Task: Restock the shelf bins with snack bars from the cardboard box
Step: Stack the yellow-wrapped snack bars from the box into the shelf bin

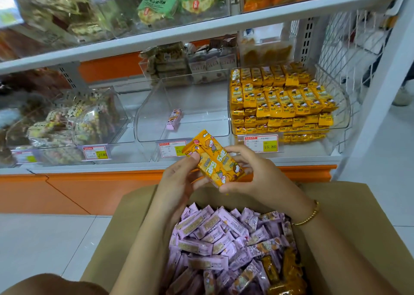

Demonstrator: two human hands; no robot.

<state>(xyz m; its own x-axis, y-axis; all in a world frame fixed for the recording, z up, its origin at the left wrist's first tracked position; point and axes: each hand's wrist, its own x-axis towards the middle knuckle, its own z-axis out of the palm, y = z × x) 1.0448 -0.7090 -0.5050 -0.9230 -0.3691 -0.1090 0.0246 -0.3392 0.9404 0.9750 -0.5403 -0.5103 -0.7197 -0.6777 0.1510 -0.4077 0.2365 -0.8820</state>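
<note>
In the centre of the frame both hands hold a couple of orange-yellow foil-wrapped snack bars (214,160) with cartoon print, tilted, above the box and in front of the shelf edge. The left hand (179,180) has its fingers curled under the near end with the thumb pressed on the top face. The right hand (253,173) has its fingers curled round the far right end, thumb underneath. A gold bead bracelet (309,216) sits on the right wrist.

Below the hands, at the bottom centre, the open brown cardboard box (358,227) is filled with loose purple-wrapped snack bars (212,238); a few orange-wrapped bars (289,270) lie at its lower right.

On the shelf behind, the clear plastic middle bin (152,115) holds a single purple-wrapped bar (174,119). The clear bin at right (345,106) is stacked with rows of yellow packets (280,97). The clear bin at left (121,106) holds transparent packs of mixed snacks (78,120). Red-and-yellow price tags (261,143) hang on the bin fronts.
</note>
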